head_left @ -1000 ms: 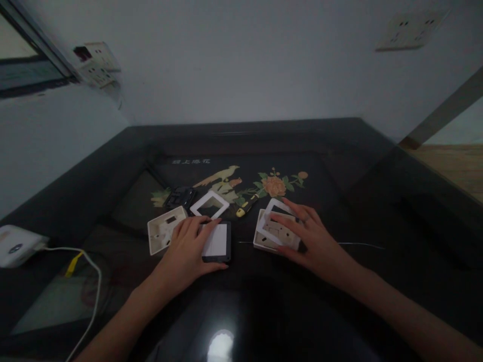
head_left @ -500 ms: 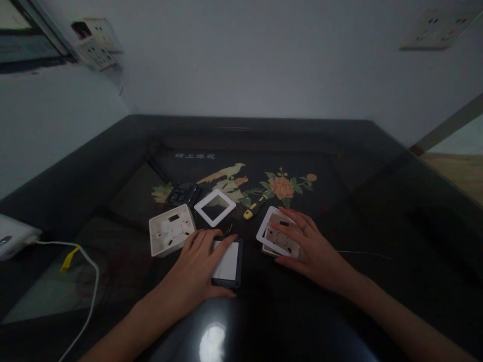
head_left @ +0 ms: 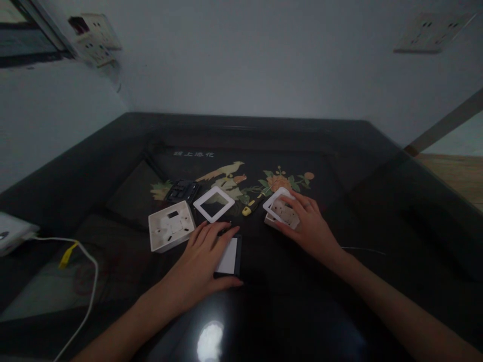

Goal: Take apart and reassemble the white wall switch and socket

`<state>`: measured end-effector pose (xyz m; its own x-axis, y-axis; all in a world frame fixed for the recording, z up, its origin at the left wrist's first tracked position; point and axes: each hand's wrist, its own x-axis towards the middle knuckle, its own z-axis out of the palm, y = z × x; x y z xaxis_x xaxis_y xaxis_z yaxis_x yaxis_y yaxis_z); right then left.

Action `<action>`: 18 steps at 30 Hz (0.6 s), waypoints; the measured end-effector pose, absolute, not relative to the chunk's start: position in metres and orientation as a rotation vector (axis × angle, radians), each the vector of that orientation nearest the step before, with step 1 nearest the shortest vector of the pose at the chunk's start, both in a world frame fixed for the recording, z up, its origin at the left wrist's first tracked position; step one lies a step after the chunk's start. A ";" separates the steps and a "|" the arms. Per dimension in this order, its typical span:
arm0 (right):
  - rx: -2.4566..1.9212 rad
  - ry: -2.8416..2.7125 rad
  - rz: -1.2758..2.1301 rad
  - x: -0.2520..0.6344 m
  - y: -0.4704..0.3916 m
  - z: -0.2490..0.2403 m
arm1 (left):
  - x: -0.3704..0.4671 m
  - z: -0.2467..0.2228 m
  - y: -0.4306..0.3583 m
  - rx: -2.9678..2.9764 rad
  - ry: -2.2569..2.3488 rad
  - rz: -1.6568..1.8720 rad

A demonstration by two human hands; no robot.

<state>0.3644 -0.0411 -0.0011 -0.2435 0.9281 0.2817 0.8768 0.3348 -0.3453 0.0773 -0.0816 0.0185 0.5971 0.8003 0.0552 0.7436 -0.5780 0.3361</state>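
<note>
A wall switch is seen taken apart, and its pieces are spread over a dark counter (head_left: 377,211); none of them is yet joined to another, so reassembly, judged from the layout, is barely begun. The left hand (head_left: 204,259) is laid flat, fingers spread, on a switch module (head_left: 229,257) with a white rocker in a black body, at about 6 o'clock of the group. The right hand (head_left: 309,226) is curled loosely over a white frame (head_left: 272,203) resting on a beige back part (head_left: 284,211), at about 3 o'clock; how firmly these are gripped cannot be told. Untouched are a beige mounting box (head_left: 170,231) at 9 o'clock, a second white frame (head_left: 213,204) near the middle, a black insert (head_left: 183,191) at 11 o'clock, and a small yellow-handled screwdriver (head_left: 252,205) between the frames. The counter is glossy black, painted with a bird and flowers (head_left: 279,182), and a ceiling light is mirrored in it. A white cable (head_left: 88,281) runs along the left edge. Sockets (head_left: 430,32) are mounted on the pale walls in a dim room.
</note>
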 end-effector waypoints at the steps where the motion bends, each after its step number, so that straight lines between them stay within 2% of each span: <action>1: -1.588 -2.166 0.159 0.364 -0.037 -0.002 | 0.078 0.019 -0.082 2.547 1.258 0.292; 10: -1.555 -2.203 0.169 0.344 -0.034 -0.002 | 0.077 0.020 -0.080 2.468 1.251 0.187; 18: -1.521 -2.323 0.111 0.313 -0.001 0.029 | 0.071 0.013 -0.074 2.421 1.339 0.270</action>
<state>0.3130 -0.0012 0.0286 -0.3556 0.8994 0.2542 0.8711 0.4175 -0.2585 0.0715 -0.0743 0.0131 0.5327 0.8463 -0.0068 0.7777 -0.4863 0.3983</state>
